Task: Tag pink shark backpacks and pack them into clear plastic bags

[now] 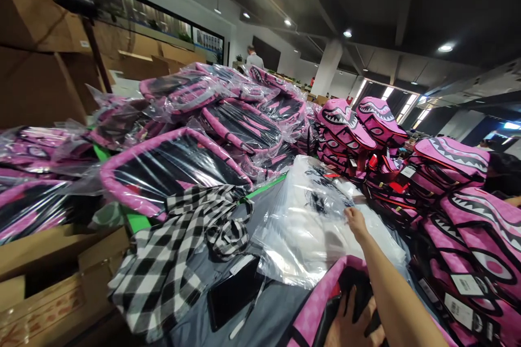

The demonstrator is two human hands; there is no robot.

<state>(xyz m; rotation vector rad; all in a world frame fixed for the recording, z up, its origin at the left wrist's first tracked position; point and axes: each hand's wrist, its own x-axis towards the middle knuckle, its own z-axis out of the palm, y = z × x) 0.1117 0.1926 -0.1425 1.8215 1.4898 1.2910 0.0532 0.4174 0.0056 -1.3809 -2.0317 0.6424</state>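
My right hand [355, 221] reaches out over a stack of clear plastic bags [309, 222] with black print, its fingers closed on the right part of the top bag. Below it, my left hand [353, 317] lies with fingers spread on the black back of a pink-edged backpack [311, 309]. The lower part of that backpack runs out of view. To the left of the bags are a black phone-like slab [234, 295] and a black-and-white checked cloth [175, 260], both on the grey table cover [280, 306].
Plastic-wrapped pink and black backpacks [175, 168] are heaped across the far left. Unwrapped pink backpacks [484, 227] with shark-mouth prints and tags are stacked on the right. An open cardboard box [52, 287] stands lower left, a fan [77, 2] behind. A person [254, 59] is far off.
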